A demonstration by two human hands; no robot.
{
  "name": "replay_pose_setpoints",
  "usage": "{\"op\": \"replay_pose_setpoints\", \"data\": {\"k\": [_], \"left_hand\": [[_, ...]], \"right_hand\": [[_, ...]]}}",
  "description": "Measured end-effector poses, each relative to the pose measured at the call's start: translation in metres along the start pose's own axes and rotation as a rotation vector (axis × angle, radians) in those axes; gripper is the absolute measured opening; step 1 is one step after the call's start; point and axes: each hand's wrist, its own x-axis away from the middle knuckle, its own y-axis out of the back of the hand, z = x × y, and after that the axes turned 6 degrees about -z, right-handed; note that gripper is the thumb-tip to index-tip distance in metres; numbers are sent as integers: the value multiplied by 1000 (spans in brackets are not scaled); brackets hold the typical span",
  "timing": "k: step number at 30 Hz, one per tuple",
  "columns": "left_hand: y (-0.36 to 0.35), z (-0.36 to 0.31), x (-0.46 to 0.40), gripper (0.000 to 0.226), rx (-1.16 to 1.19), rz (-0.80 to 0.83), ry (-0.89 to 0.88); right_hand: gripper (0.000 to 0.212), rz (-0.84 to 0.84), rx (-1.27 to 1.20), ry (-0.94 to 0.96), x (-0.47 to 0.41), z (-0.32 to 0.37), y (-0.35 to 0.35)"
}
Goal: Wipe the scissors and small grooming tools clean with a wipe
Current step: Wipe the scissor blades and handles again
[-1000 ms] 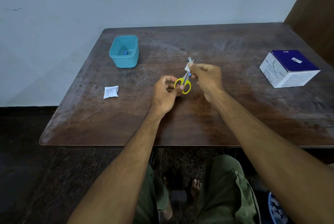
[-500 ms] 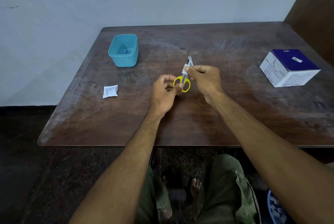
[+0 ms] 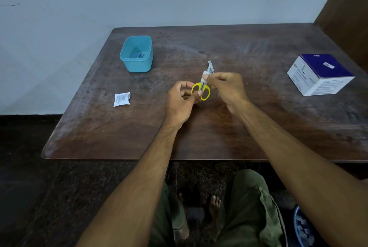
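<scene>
The left hand point(image 3: 180, 101) grips the yellow handle loops of the scissors point(image 3: 201, 91), thumb pressed on the near loop. The right hand point(image 3: 226, 87) pinches a small white wipe point(image 3: 204, 77) around the scissor blades just above the handles. The scissors are held above the middle of the surface point(image 3: 219, 131), blades pointing toward its far edge. A metal nail clipper point(image 3: 210, 66) lies on the surface just beyond the wipe; whether it touches the blade tips cannot be determined. A teal plastic container point(image 3: 137, 53) stands near the far left corner of the surface and holds a small blue item that is too small to identify. A white sachet point(image 3: 122, 99) lies flat near the left edge, well apart from the hands. A white-and-blue carton point(image 3: 319, 74) rests near the right edge. Below the near edge, green trousers point(image 3: 251, 207) and bare feet point(image 3: 214, 204) are visible on the dark floor point(image 3: 39, 197).
</scene>
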Motion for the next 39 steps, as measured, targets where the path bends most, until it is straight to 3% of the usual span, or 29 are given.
{"op": "replay_pose_setpoints", "data": {"k": [4, 11, 17, 23, 30, 35, 39], "left_hand": [[0, 0, 0, 26, -4, 5, -4], [-1, 0, 1, 26, -25, 22, -15], [-1, 1, 1, 28, -41, 4, -24], [-1, 0, 2, 27, -44, 16, -23], [0, 0, 2, 25, -75, 3, -65], [1, -4, 5, 15, 57, 31, -21], [1, -8, 7, 20, 133, 68, 12]], "right_hand": [[9, 46, 29, 10, 7, -4, 0], [20, -103, -70, -53, -7, 13, 2], [12, 23, 15, -13, 4, 0, -2], [16, -89, -73, -49, -6, 10, -1], [20, 4, -37, -15, 3, -1, -7], [20, -26, -115, -29, -1, 7, -6], [21, -15, -104, -16, -2, 14, -8]]}}
